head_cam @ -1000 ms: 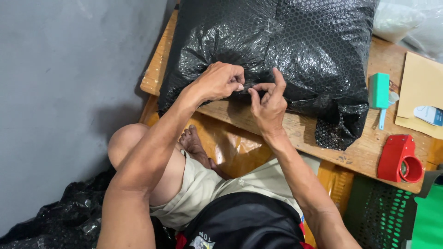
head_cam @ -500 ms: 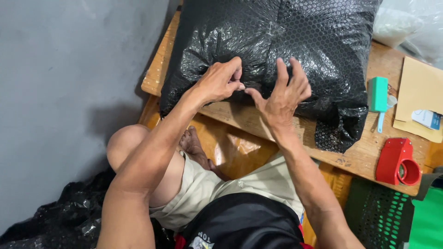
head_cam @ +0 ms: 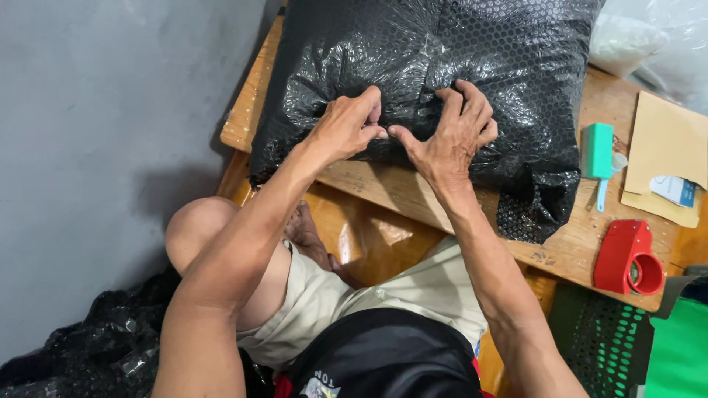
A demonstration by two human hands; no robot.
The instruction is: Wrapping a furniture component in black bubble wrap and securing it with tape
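A large parcel wrapped in black bubble wrap [head_cam: 472, 59] lies on a wooden table [head_cam: 568, 247]. My left hand [head_cam: 345, 127] pinches the wrap at the parcel's near edge, fingers closed on a fold. My right hand [head_cam: 451, 134] presses on the wrap just beside it, fingers spread and curled into the plastic, thumb touching the left hand's fingertips. Both forearms reach up from my lap.
A red tape dispenser [head_cam: 628, 258] sits at the table's near right edge. A teal cutter [head_cam: 597, 156] and a brown envelope [head_cam: 664, 158] lie right of the parcel. Clear plastic bags [head_cam: 649, 40] are at the far right, a green crate [head_cam: 601, 343] below, black plastic [head_cam: 96, 346] on the floor.
My right hand has let go of its pinch, opened, and moved up onto the parcel, now pressing with spread fingers. My left hand keeps its pinch.
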